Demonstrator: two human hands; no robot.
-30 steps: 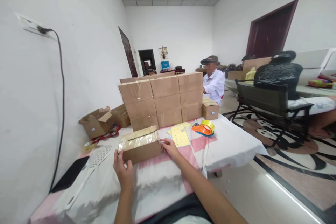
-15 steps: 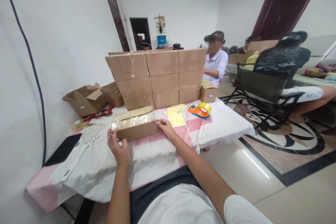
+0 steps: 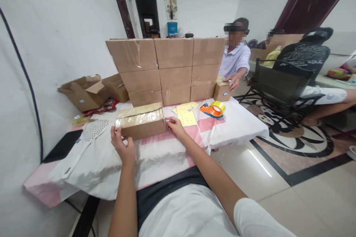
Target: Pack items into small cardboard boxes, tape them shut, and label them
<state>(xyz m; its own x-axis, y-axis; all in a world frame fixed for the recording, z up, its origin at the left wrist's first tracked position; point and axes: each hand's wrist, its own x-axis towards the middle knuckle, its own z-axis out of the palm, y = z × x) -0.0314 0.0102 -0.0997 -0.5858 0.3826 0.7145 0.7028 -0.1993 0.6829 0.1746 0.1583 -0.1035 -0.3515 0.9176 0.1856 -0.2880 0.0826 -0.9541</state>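
The taped cardboard box (image 3: 143, 129) is lying lengthwise across the pink-and-white cloth (image 3: 155, 155) at the person's eleven o'clock, with a bare hand at each end. The left hand (image 3: 124, 149) is taking hold at the box's eight o'clock corner, its fingers half spread, the fingertips pressing against the end and the thumb standing apart along the near face. The right hand (image 3: 175, 126) is gripping the three o'clock end, its fingers bent and only slightly parted; the box is hiding some of the fingertips. Glossy tape is covering the top and catching the light, a dark seam is running along its length, and the near face is showing plain brown. Beyond the right hand, at twelve o'clock, yellow sheets (image 3: 186, 114) are lying flat, and at one o'clock an orange tape dispenser (image 3: 206, 109) is carrying a yellow roll (image 3: 221, 106). Farther off, stacked cartons (image 3: 175, 69) are forming a wall at twelve o'clock, while at one o'clock a co-worker's hand (image 3: 234, 80) is touching a small labelled box (image 3: 221, 92) just beside that wall.
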